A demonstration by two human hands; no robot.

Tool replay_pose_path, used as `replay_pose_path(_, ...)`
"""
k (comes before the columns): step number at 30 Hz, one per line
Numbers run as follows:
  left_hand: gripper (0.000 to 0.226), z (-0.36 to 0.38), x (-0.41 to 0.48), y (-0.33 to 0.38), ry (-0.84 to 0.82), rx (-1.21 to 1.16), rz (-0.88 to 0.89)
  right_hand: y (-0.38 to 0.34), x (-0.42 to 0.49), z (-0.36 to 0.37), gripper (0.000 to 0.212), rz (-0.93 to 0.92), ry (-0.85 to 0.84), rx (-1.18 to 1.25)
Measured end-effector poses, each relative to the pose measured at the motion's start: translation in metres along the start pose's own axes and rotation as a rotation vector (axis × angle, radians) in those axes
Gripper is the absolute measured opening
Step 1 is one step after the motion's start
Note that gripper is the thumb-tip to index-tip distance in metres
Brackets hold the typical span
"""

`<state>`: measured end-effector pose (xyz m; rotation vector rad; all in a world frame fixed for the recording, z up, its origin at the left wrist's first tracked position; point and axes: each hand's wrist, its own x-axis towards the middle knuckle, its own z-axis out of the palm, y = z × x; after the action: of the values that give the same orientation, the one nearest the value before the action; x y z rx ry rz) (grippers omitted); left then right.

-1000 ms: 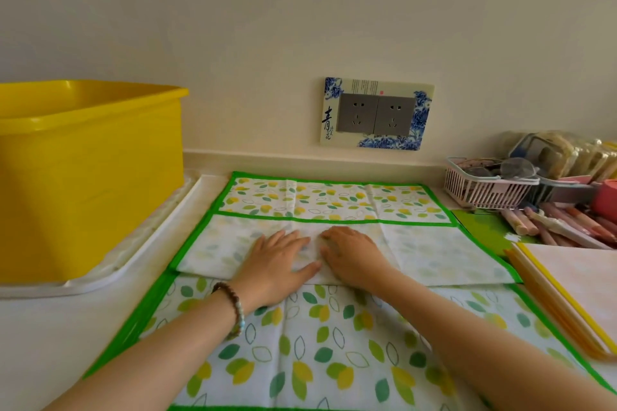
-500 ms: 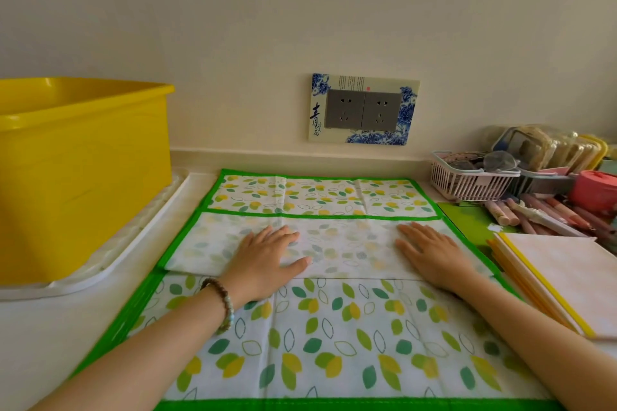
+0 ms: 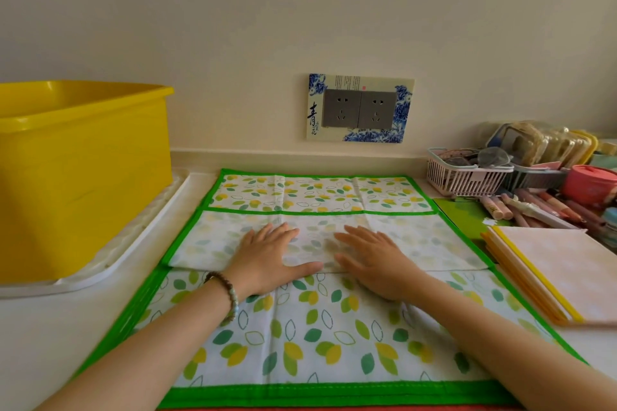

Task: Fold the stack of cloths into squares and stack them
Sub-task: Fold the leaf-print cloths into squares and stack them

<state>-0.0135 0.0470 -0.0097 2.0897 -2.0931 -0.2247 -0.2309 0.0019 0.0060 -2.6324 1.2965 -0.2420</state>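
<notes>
Both hands lie flat with the fingers straight, gripping nothing. The left hand (image 3: 270, 257) presses palm-down on the flap (image 3: 434, 243), thumb spread along the fold line. The right hand (image 3: 374, 260) presses palm-down just beside it, fingers pointing toward the wall. The two hands are near each other but apart. A bead bracelet (image 3: 227, 294) sits on the left wrist.

The flap is a band of the cloth (image 3: 310, 337) turned over on itself, pale reverse side up. It spans the cloth's width between the near printed section and the far printed strip. The cloth is white with green and yellow leaves and a green border. It lies spread on the counter (image 3: 40, 344), its far edge near the wall. A red edge shows under the near hem.

A stack (image 3: 551, 270) of flat pale pieces with yellow and orange edges lies to the right, touching the cloth's right border. Beyond it lie crayons (image 3: 534, 207), a white basket (image 3: 464, 177) and a pink pot (image 3: 589, 182). A yellow tub (image 3: 83, 177) stands on a white tray (image 3: 133, 243) to the left. A socket plate (image 3: 360, 108) is on the wall.
</notes>
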Motion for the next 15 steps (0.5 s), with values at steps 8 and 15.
replay_pose_path(8, 0.111, -0.004, -0.004, -0.005, -0.029, -0.006, 0.022, 0.0, 0.0, 0.01, 0.058, 0.004, -0.065, -0.043)
replay_pose_path(15, 0.112, -0.016, -0.027, -0.043, -0.065, 0.019, -0.042, 0.003, 0.001, 0.012, 0.059, -0.001, -0.07, -0.047)
